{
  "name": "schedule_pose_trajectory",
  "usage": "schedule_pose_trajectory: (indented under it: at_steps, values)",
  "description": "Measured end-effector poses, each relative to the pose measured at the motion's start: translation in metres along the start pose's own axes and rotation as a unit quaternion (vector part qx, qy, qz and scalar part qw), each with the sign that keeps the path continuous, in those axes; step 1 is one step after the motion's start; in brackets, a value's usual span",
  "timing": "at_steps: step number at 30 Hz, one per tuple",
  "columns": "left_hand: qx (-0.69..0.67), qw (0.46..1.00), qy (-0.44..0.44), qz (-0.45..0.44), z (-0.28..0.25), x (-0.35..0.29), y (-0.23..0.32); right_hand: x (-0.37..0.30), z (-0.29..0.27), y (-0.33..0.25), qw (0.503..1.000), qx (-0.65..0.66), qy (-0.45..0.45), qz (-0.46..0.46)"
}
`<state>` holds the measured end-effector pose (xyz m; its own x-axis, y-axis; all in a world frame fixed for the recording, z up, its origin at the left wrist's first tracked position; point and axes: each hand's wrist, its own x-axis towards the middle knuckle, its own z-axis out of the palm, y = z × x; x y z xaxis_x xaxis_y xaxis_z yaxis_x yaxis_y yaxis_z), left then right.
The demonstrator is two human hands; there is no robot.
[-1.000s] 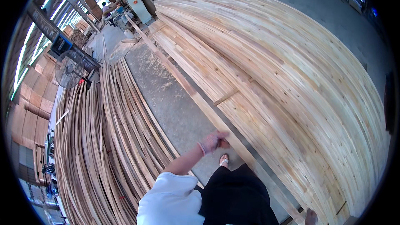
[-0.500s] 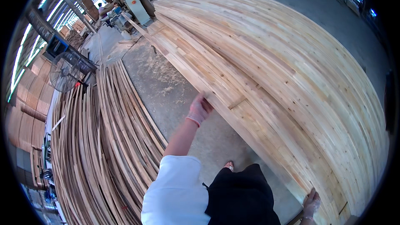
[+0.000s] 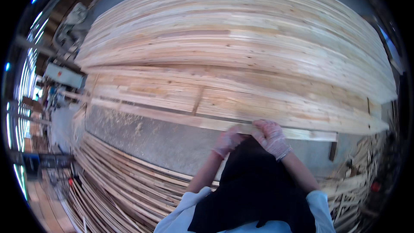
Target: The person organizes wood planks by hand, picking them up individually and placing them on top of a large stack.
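Note:
A long pale wooden strip (image 3: 168, 116) runs across in front of me, a narrow gap dividing part of it from the boards behind. Near its middle, my left hand (image 3: 229, 140), in a thin pale glove, is closed on the near edge. Just to its right, my right hand (image 3: 271, 137), gloved alike, wraps its fingers over the same strip. The two hands almost touch, and the undersides of their grips are hidden. Beyond lies a broad layer of pale boards (image 3: 241, 43), the nearest ones (image 3: 258, 103) slightly apart from the rest.
Long brown battens (image 3: 125, 181) lie in a pile at the lower left. Wood scraps (image 3: 358, 177) are heaped at the right. Sawdust covers part of the grey floor (image 3: 168, 142). A pale machine cabinet (image 3: 64, 75) stands at the far left, and a dark support (image 3: 333, 151) shows under the strip's right end.
The view has turned to the right. My hands, far apart before on the board edge, are now close together on the strip, which has come away from the boards toward me.

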<state>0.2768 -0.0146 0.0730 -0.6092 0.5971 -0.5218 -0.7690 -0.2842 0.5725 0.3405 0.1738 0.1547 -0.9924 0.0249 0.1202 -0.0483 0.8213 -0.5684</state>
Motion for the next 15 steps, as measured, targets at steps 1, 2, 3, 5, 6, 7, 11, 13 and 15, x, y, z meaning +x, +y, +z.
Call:
schedule_pose_trajectory:
  at_steps: [1, 2, 3, 5, 6, 7, 11, 13, 15]
  values:
    - [-0.03, 0.999, 0.018, 0.005, -0.03, 0.001, -0.001, -0.004, -0.003, 0.002, 0.999, -0.021, -0.026, -0.014]
    - [-0.06, 0.998, 0.034, 0.01, -0.065, 0.003, -0.001, -0.012, -0.014, 0.006, 0.992, 0.007, -0.125, -0.003]
    - [-0.031, 0.996, 0.086, 0.024, -0.084, -0.002, 0.005, -0.028, -0.016, 0.016, 0.983, 0.057, -0.16, 0.064]
    - [-0.072, 0.979, 0.19, 0.026, -0.128, -0.004, 0.013, -0.068, -0.014, 0.04, 0.944, 0.159, -0.223, 0.183]
    - [-0.093, 0.972, 0.211, 0.039, -0.133, -0.006, 0.023, -0.097, -0.002, 0.067, 0.941, 0.15, -0.213, 0.217]
    - [-0.131, 0.971, 0.188, 0.066, -0.14, -0.011, 0.032, -0.128, 0.01, 0.101, 0.894, 0.275, -0.164, 0.314]
    - [-0.177, 0.941, 0.259, 0.124, -0.183, -0.042, 0.084, -0.18, 0.02, 0.152, 0.654, 0.606, 0.046, 0.45]
    - [-0.215, 0.924, 0.263, 0.177, -0.184, -0.054, 0.091, -0.156, 0.011, 0.137, 0.633, 0.66, 0.046, 0.401]
    - [-0.216, 0.906, 0.269, 0.245, -0.151, -0.054, 0.095, -0.107, 0.036, 0.11, 0.681, 0.604, -0.029, 0.413]
